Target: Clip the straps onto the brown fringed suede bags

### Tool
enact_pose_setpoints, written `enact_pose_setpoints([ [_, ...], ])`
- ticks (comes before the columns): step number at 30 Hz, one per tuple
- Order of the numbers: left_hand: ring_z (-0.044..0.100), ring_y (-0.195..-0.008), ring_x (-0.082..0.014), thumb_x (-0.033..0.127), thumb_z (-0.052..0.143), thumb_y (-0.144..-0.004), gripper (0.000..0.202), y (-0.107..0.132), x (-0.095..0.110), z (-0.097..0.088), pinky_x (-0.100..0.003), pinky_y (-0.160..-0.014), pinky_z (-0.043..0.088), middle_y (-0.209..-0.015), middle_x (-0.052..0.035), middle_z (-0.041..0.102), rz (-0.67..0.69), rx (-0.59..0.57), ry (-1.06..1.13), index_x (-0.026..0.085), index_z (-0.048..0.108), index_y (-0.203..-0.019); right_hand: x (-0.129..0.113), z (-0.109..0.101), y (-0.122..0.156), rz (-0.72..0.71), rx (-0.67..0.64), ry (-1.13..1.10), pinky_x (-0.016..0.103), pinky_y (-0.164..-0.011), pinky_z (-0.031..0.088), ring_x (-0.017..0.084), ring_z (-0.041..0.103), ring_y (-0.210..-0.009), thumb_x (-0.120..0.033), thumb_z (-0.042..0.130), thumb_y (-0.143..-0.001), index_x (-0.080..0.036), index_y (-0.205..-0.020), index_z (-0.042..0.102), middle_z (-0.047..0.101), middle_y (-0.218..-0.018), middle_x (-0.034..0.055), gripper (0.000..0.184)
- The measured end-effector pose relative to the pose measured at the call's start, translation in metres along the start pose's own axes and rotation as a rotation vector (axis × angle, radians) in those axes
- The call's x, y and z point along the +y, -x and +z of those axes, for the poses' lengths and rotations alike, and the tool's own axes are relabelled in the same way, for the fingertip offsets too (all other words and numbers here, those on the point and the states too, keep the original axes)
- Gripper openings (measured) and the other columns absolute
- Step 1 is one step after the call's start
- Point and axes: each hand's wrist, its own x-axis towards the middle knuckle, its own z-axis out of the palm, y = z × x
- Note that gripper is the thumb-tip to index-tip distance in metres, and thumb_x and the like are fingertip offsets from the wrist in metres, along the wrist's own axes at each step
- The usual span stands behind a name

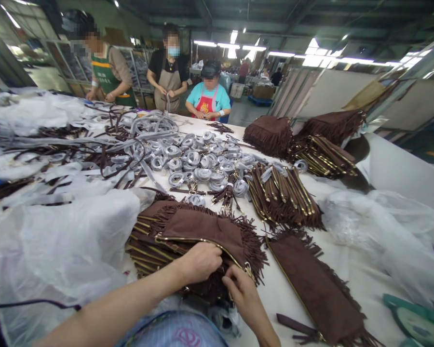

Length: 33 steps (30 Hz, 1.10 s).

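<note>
A brown fringed pouch [206, 226] with a gold zipper lies in front of me on a stack of similar pouches [148, 246]. My left hand [201, 261] is closed at the near edge of the top pouch, just below its zipper, with the fingertips out of sight. My right hand [240, 288] is closer to me, fingers curled and pinched by the right end of the same zipper. What it pinches is too small or hidden to make out. Another fringed pouch [311, 284] lies flat to the right, with a short brown strap [296, 324] by its near end.
Beyond the stack lie many coiled straps in grey wrapping [202, 159]. More pouches [282, 193] stand farther right. Clear plastic bags [68, 241] bulge at left, and plastic film [376, 236] lies at right. A green-rimmed object [415, 318] occupies the lower right corner. Three co-workers stand or sit across the table.
</note>
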Motion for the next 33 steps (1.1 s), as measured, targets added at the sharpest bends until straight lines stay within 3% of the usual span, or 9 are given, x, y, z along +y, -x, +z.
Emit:
enact_pose_setpoints([
  [3, 0.063, -0.095, -0.0240, 0.007, 0.055, -0.085, 0.018, -0.015, -0.017, 0.011, -0.034, -0.085, 0.049, -0.098, -0.0110, 0.070, -0.117, 0.022, -0.010, 0.011, 0.069, -0.093, -0.006, -0.005, -0.004, -0.027, -0.021, 0.004, 0.031, -0.078, 0.045, 0.021, 0.063, -0.086, -0.030, 0.046, -0.089, -0.023, -0.072, 0.051, 0.066, -0.080, 0.0036, 0.019],
  [7, 0.057, -0.109, -0.0270, 0.011, 0.058, -0.083, 0.020, -0.032, -0.032, 0.008, -0.039, -0.097, 0.043, -0.106, -0.0128, 0.068, -0.092, -0.005, -0.024, 0.015, 0.073, -0.095, -0.008, -0.011, -0.010, -0.045, -0.078, 0.024, 0.036, -0.089, 0.044, 0.024, 0.062, -0.107, -0.022, 0.047, -0.087, -0.022, -0.076, 0.052, 0.070, -0.104, 0.0080, 0.012],
  [14, 0.054, -0.107, -0.0333, 0.023, 0.055, -0.080, 0.024, -0.051, -0.022, 0.000, -0.047, -0.088, 0.044, -0.108, -0.0173, 0.065, -0.202, -0.151, -0.042, 0.018, 0.076, -0.090, 0.001, -0.011, -0.015, -0.017, -0.085, 0.047, 0.033, -0.081, 0.044, 0.022, 0.063, -0.092, -0.022, 0.047, -0.084, -0.022, -0.074, 0.052, 0.071, -0.094, 0.0059, 0.011],
  [20, 0.056, -0.103, -0.0352, 0.023, 0.056, -0.081, 0.029, -0.064, -0.012, 0.005, -0.047, -0.086, 0.046, -0.109, -0.0238, 0.064, -0.299, -0.152, -0.042, 0.007, 0.072, -0.100, 0.000, -0.009, -0.016, 0.018, -0.020, -0.017, 0.029, -0.073, 0.042, 0.019, 0.062, -0.080, -0.024, 0.048, -0.085, -0.022, -0.071, 0.049, 0.071, -0.089, 0.0028, 0.014],
  [23, 0.056, -0.103, -0.0341, 0.023, 0.059, -0.080, 0.025, -0.064, -0.010, 0.007, -0.046, -0.086, 0.047, -0.111, -0.0221, 0.063, -0.272, -0.165, -0.028, 0.012, 0.073, -0.097, 0.000, -0.009, -0.016, 0.021, -0.004, 0.002, 0.029, -0.071, 0.041, 0.019, 0.061, -0.077, -0.024, 0.048, -0.084, -0.023, -0.070, 0.049, 0.069, -0.080, 0.0012, 0.014],
  [26, 0.058, -0.103, -0.0325, 0.022, 0.061, -0.078, 0.021, -0.065, -0.012, 0.008, -0.045, -0.087, 0.049, -0.110, -0.0193, 0.064, -0.245, -0.181, -0.004, 0.016, 0.073, -0.094, 0.001, -0.009, -0.015, 0.016, -0.020, -0.032, 0.029, -0.075, 0.041, 0.019, 0.062, -0.082, -0.024, 0.049, -0.084, -0.022, -0.071, 0.050, 0.072, -0.093, 0.0029, 0.013],
  [28, 0.059, -0.103, -0.0345, 0.022, 0.066, -0.074, 0.025, -0.067, -0.013, 0.010, -0.045, -0.087, 0.050, -0.109, -0.0222, 0.065, -0.254, -0.184, 0.007, 0.012, 0.072, -0.095, 0.002, -0.008, -0.014, 0.014, -0.018, -0.039, 0.028, -0.075, 0.041, 0.018, 0.062, -0.083, -0.024, 0.049, -0.084, -0.022, -0.071, 0.050, 0.072, -0.097, 0.0033, 0.013],
  [30, 0.061, -0.103, -0.0358, 0.021, 0.070, -0.070, 0.031, -0.069, -0.016, 0.012, -0.044, -0.087, 0.052, -0.109, -0.0251, 0.065, -0.261, -0.182, 0.029, 0.007, 0.071, -0.098, 0.001, -0.007, -0.014, 0.023, 0.002, -0.023, 0.028, -0.072, 0.041, 0.018, 0.062, -0.078, -0.026, 0.048, -0.085, -0.022, -0.071, 0.049, 0.071, -0.088, 0.0020, 0.015],
  [33, 0.065, -0.099, -0.0303, 0.015, 0.068, -0.073, 0.033, -0.068, -0.021, 0.013, -0.038, -0.086, 0.054, -0.108, -0.0195, 0.070, -0.255, -0.156, 0.094, 0.010, 0.069, -0.105, -0.002, -0.004, -0.015, 0.052, 0.087, 0.068, 0.026, -0.065, 0.041, 0.017, 0.060, -0.069, -0.029, 0.045, -0.089, -0.023, -0.070, 0.050, 0.064, -0.070, -0.0013, 0.021],
])
